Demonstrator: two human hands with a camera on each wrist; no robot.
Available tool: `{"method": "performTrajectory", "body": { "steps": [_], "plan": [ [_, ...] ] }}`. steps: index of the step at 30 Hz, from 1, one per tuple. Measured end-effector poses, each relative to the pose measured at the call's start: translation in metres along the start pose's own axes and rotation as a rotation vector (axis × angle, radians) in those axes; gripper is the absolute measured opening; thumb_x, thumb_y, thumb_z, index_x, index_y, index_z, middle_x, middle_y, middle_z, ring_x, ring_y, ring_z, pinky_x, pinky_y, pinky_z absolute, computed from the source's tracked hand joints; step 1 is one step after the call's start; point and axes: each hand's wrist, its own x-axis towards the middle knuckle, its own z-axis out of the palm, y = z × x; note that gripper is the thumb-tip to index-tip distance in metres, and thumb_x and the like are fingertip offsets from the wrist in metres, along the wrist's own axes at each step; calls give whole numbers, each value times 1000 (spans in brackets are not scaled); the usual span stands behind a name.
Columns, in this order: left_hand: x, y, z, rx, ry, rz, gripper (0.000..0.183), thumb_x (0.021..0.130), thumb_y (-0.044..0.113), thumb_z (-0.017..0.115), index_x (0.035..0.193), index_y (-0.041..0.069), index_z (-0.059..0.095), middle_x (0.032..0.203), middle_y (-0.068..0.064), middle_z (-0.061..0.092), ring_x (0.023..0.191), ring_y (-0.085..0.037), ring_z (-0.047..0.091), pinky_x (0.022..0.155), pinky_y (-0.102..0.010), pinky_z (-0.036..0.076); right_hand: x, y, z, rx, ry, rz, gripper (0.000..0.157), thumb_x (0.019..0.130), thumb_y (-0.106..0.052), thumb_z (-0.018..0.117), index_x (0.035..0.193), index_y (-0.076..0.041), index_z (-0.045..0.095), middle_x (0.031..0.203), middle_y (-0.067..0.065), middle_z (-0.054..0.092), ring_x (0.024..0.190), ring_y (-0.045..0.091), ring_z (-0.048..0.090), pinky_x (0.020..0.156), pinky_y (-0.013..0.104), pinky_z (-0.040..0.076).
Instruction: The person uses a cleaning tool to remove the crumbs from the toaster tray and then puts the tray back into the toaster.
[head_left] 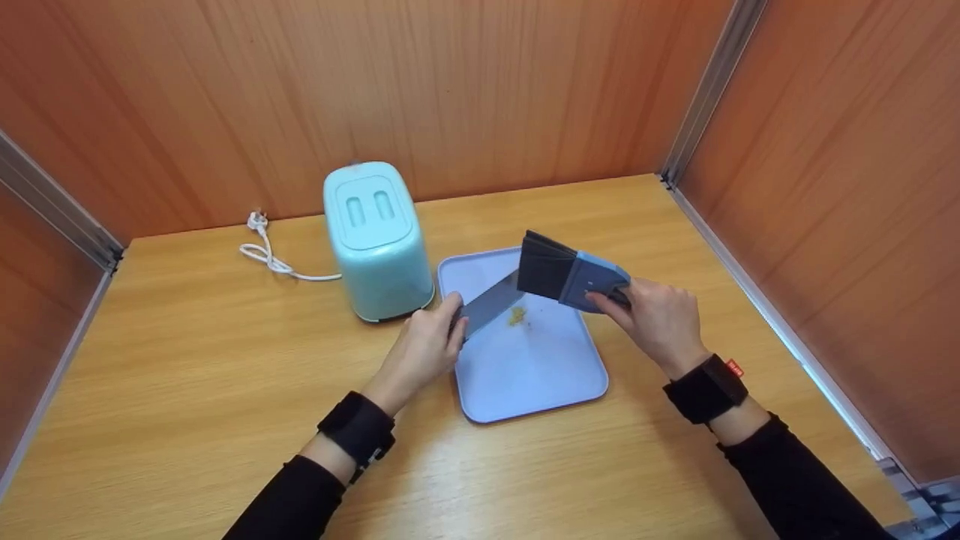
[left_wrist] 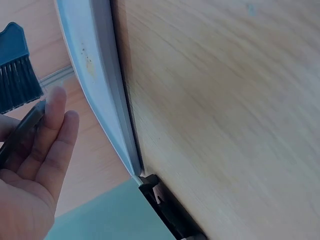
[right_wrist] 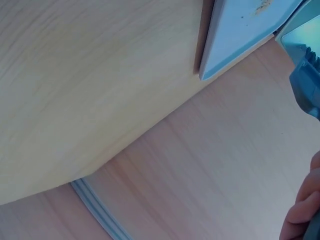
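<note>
My left hand (head_left: 421, 343) grips one end of a thin, dark grey crumb tray (head_left: 489, 306), which slants above the lilac serving tray (head_left: 536, 379). From the other side, my right hand (head_left: 664, 321) holds a blue hand brush (head_left: 549, 271) by its handle. Its black bristles overlap the far end of the crumb tray in the head view. Below them, a small heap of yellowish crumbs (head_left: 517, 316) lies on the serving tray. In the left wrist view, fingers curl around the dark edge of the crumb tray, with the bristles beyond.
A mint-green toaster (head_left: 379, 259) stands left of the serving tray, close to its edge. Its white cord and plug (head_left: 259, 222) lie to its left. Wooden panels (head_left: 465, 97) with metal corner rails enclose the table (head_left: 187, 390) at the back and sides.
</note>
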Motion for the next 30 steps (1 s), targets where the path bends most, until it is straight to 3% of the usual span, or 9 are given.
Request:
{"method": "performTrajectory", "body": {
  "steps": [8, 13, 19, 23, 27, 30],
  "plan": [
    [0, 0, 1, 30, 7, 52, 4, 110, 12, 59, 109, 9, 57, 78, -4, 65, 65, -12, 63, 53, -22, 52, 0, 1, 3, -84, 33, -27, 40, 90, -43, 85, 95, -6, 73, 55, -1, 37, 45, 11, 24, 45, 26, 17],
    [-1, 3, 0, 4, 14, 44, 7, 110, 12, 59, 105, 9, 56, 74, -2, 60, 62, -10, 58, 51, -22, 47, -2, 0, 7, -132, 21, -42, 40, 90, -46, 85, 101, -9, 75, 55, 0, 42, 44, 15, 31, 45, 27, 18],
    [-1, 5, -3, -120, -28, -20, 7, 111, 15, 57, 107, 10, 55, 79, -4, 67, 62, -10, 68, 51, -21, 56, -6, 0, 9, -92, -24, -19, 39, 89, -44, 86, 105, -9, 76, 55, 0, 41, 43, 15, 31, 45, 27, 20],
    [-1, 4, -4, -110, -10, -31, 7, 111, 15, 58, 107, 10, 55, 79, -6, 68, 62, -12, 69, 51, -22, 57, -5, -1, 7, -20, -66, 20, 40, 91, -44, 85, 102, -8, 76, 55, -3, 38, 44, 13, 30, 46, 26, 20],
    [-1, 1, -3, -44, 16, 4, 7, 110, 14, 58, 105, 10, 55, 76, -2, 63, 62, -11, 63, 53, -23, 53, -1, -2, 2, 48, -87, 100, 49, 92, -47, 84, 75, -5, 66, 57, -4, 32, 45, 13, 31, 48, 26, 21],
    [-1, -1, -2, 6, 38, 43, 7, 110, 14, 59, 106, 9, 56, 72, 0, 56, 61, -11, 57, 53, -24, 49, 4, -1, -4, 88, -93, 177, 57, 92, -48, 84, 65, -4, 61, 56, -2, 33, 46, 16, 35, 49, 26, 22]
  ]
}}
